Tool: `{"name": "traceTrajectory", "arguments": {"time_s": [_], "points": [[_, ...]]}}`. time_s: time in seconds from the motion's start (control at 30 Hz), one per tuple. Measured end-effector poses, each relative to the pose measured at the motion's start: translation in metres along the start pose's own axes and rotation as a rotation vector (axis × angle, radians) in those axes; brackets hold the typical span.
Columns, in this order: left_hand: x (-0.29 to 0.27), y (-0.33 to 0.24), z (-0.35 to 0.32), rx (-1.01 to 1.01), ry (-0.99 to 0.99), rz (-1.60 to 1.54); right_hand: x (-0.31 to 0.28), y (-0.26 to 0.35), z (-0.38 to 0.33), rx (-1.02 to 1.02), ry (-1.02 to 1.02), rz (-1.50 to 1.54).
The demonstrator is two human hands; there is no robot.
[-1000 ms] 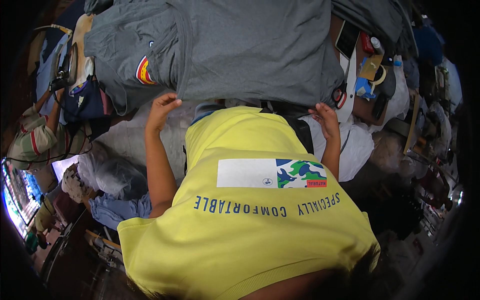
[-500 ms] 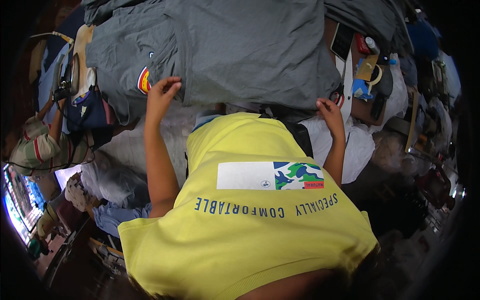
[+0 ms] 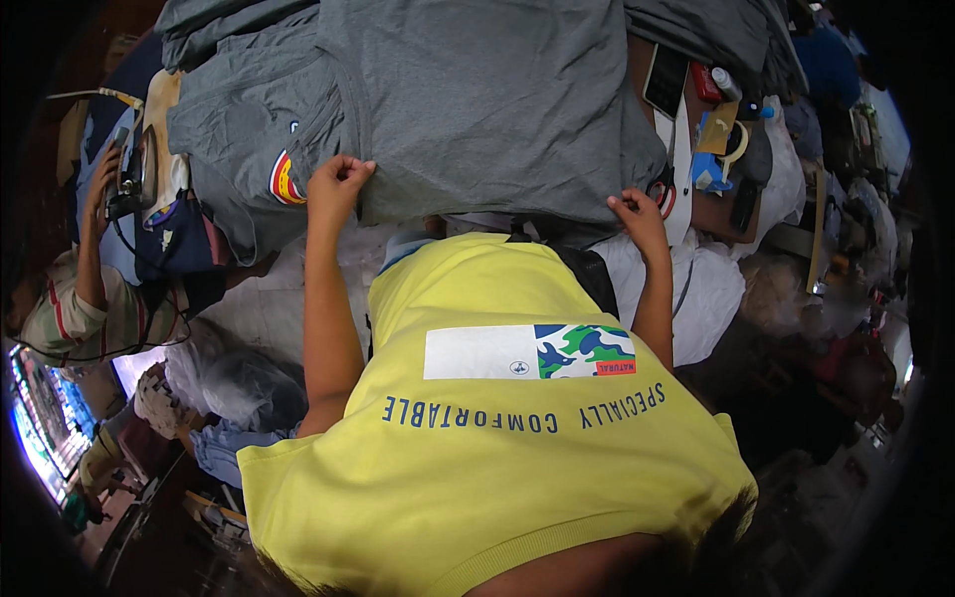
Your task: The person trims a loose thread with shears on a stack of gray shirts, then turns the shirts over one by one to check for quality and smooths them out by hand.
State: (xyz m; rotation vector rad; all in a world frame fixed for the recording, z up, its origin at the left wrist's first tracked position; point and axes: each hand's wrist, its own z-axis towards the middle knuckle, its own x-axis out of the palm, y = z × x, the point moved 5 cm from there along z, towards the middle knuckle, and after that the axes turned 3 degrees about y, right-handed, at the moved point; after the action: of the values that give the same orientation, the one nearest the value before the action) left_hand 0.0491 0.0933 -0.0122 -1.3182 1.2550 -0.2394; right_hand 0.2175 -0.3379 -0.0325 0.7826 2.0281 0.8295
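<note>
A grey T-shirt is spread over the table in front of me, with a red and yellow badge on its left part. My left hand pinches the cloth close to the near edge, just right of that badge. Near the right corner of the hem, my right hand has thumb and finger closed on the edge of the cloth. Red-handled scissors lie just right of my right hand, partly covered by the shirt.
On the right stand a phone, a tape roll and a small silver-topped bottle. More grey cloth lies at the far right. At left, a co-worker's hand is beside an iron. White plastic sheeting hangs below the table.
My left hand has shifted slightly right along the shirt and my right hand slightly left, so they are closer together. The co-worker's hand has moved up beside the iron.
</note>
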Motion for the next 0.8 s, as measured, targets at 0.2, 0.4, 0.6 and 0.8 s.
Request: {"name": "traceTrajectory", "arguments": {"time_s": [0.2,0.4,0.6,0.8], "points": [[-0.001,0.001,-0.003,-0.009,-0.002,-0.009,-0.001,0.002,-0.005,0.039,0.012,0.038],[0.001,-0.003,-0.007,0.022,-0.019,0.048,-0.003,0.001,-0.011,0.022,-0.004,0.018],[-0.011,0.012,-0.034,-0.086,0.071,0.064,-0.009,-0.027,-0.035,0.128,0.104,-0.013],[-0.003,0.031,-0.034,-0.185,0.334,0.068,-0.003,-0.047,-0.044,0.213,0.272,0.077]]}}
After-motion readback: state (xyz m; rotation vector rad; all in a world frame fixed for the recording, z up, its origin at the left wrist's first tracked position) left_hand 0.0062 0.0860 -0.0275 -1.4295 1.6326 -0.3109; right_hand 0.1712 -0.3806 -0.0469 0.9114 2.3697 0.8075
